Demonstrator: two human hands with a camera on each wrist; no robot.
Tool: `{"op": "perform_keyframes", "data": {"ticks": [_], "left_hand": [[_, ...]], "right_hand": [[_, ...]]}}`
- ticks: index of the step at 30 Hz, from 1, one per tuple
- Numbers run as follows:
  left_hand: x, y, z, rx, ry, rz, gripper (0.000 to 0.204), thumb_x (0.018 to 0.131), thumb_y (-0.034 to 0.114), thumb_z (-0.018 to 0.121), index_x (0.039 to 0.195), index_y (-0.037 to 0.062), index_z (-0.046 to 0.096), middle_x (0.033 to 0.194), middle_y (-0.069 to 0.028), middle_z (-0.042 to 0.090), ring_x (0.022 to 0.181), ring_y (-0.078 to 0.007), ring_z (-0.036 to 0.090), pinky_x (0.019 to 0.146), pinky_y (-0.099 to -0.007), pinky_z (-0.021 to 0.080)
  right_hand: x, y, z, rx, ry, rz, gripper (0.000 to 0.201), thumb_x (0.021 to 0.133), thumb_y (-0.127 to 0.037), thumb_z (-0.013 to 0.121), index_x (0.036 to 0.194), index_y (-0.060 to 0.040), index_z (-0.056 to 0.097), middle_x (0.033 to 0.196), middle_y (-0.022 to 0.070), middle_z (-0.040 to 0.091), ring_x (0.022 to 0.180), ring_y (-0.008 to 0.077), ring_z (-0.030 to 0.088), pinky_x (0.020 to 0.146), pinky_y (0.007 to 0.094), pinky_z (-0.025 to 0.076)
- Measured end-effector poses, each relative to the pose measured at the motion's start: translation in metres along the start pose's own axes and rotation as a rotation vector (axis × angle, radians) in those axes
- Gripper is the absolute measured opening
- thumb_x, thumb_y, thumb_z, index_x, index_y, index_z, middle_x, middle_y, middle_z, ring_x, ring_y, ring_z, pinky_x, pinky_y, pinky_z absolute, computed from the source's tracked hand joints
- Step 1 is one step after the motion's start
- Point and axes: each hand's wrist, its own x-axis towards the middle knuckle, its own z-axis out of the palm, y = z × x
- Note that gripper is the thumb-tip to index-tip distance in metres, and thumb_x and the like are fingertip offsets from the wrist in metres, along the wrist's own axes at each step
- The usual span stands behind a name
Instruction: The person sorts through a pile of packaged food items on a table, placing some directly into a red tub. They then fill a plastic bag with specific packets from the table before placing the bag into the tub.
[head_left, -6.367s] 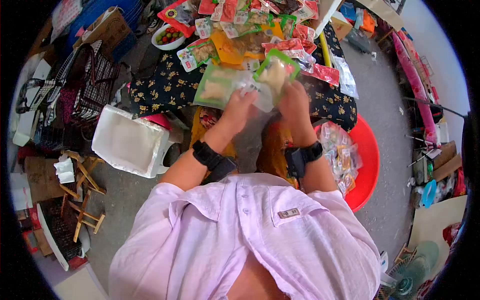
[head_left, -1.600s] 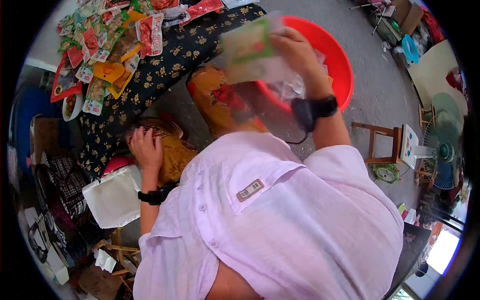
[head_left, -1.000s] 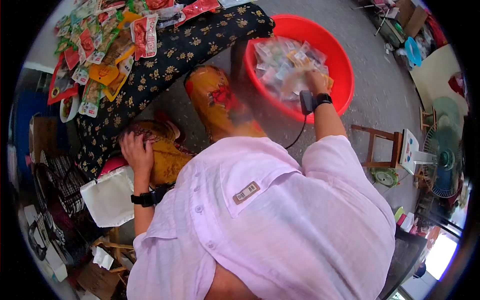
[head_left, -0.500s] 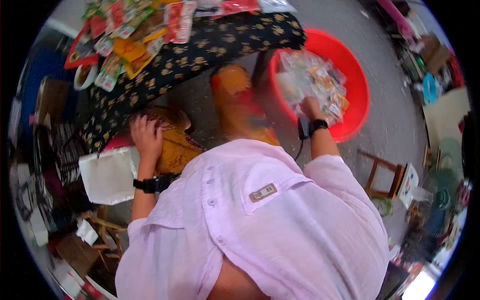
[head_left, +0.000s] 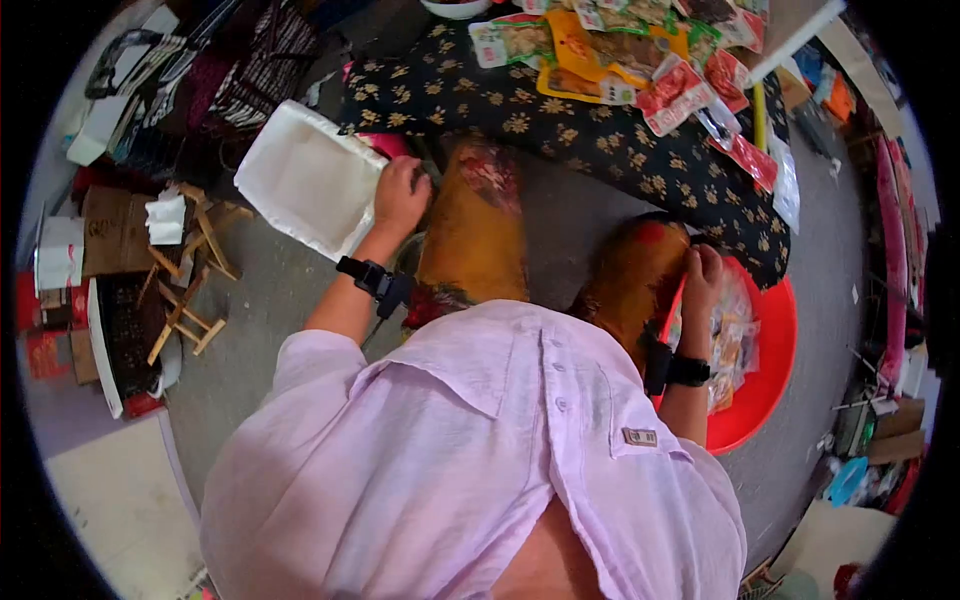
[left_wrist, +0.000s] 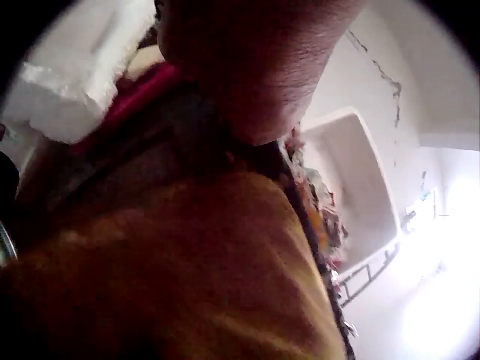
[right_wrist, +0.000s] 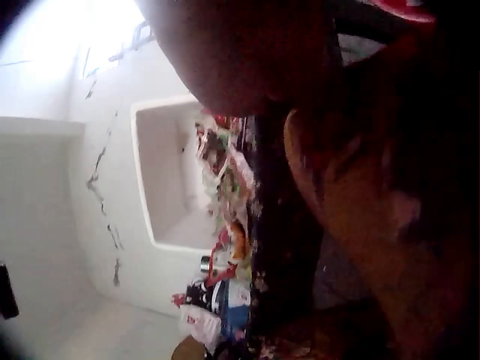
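In the head view, the left hand (head_left: pixel 402 195) lies between the white foam box (head_left: pixel 310 180) and the left trouser knee (head_left: pixel 478 220), fingers loosely bent, no object visible in it. Beside the right knee (head_left: pixel 635 275), at the near-left rim of the red basin (head_left: pixel 765 390), is the right hand (head_left: pixel 703 280), its fingers loosely curled with nothing seen in them. Clear packets (head_left: pixel 738 335) fill part of the basin. Coloured food packets (head_left: pixel 600 50) lie on the dark floral cloth (head_left: pixel 520 110). Both wrist views are dark, with fingertips hidden.
A white bowl (head_left: pixel 455 8) stands at the top edge. Folding wooden stools (head_left: pixel 190 290) and a cardboard box (head_left: pixel 112 230) are on the left floor. A table leg (head_left: pixel 795 42) rises at upper right, near a clear plastic bag (head_left: pixel 785 185). Clutter lines the right wall.
The right hand has come out of the basin's packets to the right knee. The left hand remains near the left knee. The head view has turned, bringing the cloth's right end into sight.
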Motion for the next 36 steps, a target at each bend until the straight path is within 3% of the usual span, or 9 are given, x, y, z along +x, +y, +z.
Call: {"op": "perform_keyframes", "data": {"ticks": [1,4,7,11,14,20,23,32,36], "left_hand": [[-0.004,-0.021,0.001,0.077,0.090,0.018,0.025,0.069,0.015,0.054,0.088,-0.0007,0.051,0.093,-0.0171,0.052,0.090,-0.0327,0.047,0.080,-0.0377,0.037],[-0.011,-0.078,-0.010,0.186,-0.018,-0.225,0.029,0.069,0.016,0.054,0.093,0.0002,0.052,0.095,-0.0179,0.052,0.092,-0.0332,0.047,0.080,-0.0381,0.037],[-0.026,-0.130,-0.015,0.315,-0.216,-0.525,0.039,0.068,0.019,0.053,0.103,0.0009,0.050,0.101,-0.0192,0.051,0.097,-0.0332,0.046,0.084,-0.0377,0.037],[-0.043,-0.169,-0.014,0.335,-0.423,-0.752,0.051,0.069,0.021,0.051,0.115,0.0028,0.041,0.108,-0.0213,0.047,0.103,-0.0334,0.044,0.087,-0.0373,0.035],[-0.049,-0.176,-0.008,0.393,-0.447,-0.703,0.049,0.070,0.021,0.050,0.115,0.0032,0.041,0.109,-0.0209,0.047,0.102,-0.0329,0.045,0.086,-0.0377,0.036],[-0.045,-0.182,-0.010,0.287,-0.464,-0.817,0.043,0.074,0.024,0.047,0.112,0.0047,0.044,0.108,-0.0199,0.048,0.102,-0.0342,0.044,0.085,-0.0395,0.036],[-0.034,-0.162,-0.019,0.475,-0.494,-0.765,0.039,0.075,0.026,0.045,0.107,0.0054,0.047,0.105,-0.0200,0.050,0.098,-0.0348,0.046,0.082,-0.0415,0.038],[-0.035,-0.207,0.005,0.456,-0.557,-0.703,0.025,0.077,0.020,0.041,0.091,0.0033,0.052,0.092,-0.0208,0.055,0.088,-0.0349,0.053,0.075,-0.0418,0.042],[-0.031,-0.205,0.004,0.515,-0.429,-0.662,0.023,0.075,0.017,0.040,0.087,0.0015,0.053,0.088,-0.0194,0.057,0.081,-0.0348,0.055,0.072,-0.0416,0.043]], "right_hand": [[-0.003,-0.010,0.012,-0.059,0.000,-0.082,0.017,0.079,-0.008,0.050,0.094,0.0002,0.050,0.086,0.0056,0.053,0.078,0.0116,0.050,0.070,0.0231,0.041],[-0.010,-0.043,0.034,-0.300,-0.076,-0.196,0.019,0.078,-0.005,0.049,0.097,0.0004,0.049,0.092,0.0103,0.053,0.086,0.0177,0.051,0.076,0.0263,0.039],[-0.012,-0.039,0.045,-0.423,-0.104,-0.335,0.019,0.075,-0.003,0.049,0.093,0.0009,0.050,0.096,0.0161,0.052,0.092,0.0286,0.049,0.081,0.0324,0.037],[-0.011,-0.048,0.051,-0.559,-0.132,-0.434,0.017,0.071,-0.002,0.051,0.087,0.0002,0.052,0.096,0.0162,0.053,0.092,0.0310,0.049,0.081,0.0358,0.037],[-0.007,-0.046,0.049,-0.599,-0.138,-0.464,0.018,0.068,-0.002,0.052,0.086,-0.0004,0.053,0.094,0.0159,0.054,0.091,0.0315,0.048,0.081,0.0370,0.037],[-0.006,-0.046,0.052,-0.667,-0.113,-0.484,0.019,0.067,-0.004,0.053,0.085,-0.0008,0.053,0.091,0.0144,0.054,0.091,0.0309,0.048,0.079,0.0370,0.038],[-0.003,-0.041,0.051,-0.673,-0.117,-0.503,0.019,0.067,-0.004,0.053,0.085,-0.0010,0.053,0.091,0.0138,0.055,0.091,0.0306,0.048,0.079,0.0368,0.038],[0.000,-0.041,0.056,-0.702,-0.082,-0.534,0.014,0.067,-0.001,0.052,0.080,-0.0014,0.051,0.086,0.0134,0.054,0.086,0.0295,0.049,0.077,0.0356,0.039],[-0.002,-0.050,0.057,-0.747,-0.090,-0.529,0.016,0.066,-0.003,0.053,0.081,-0.0019,0.052,0.086,0.0125,0.055,0.087,0.0299,0.050,0.078,0.0361,0.039]]}}
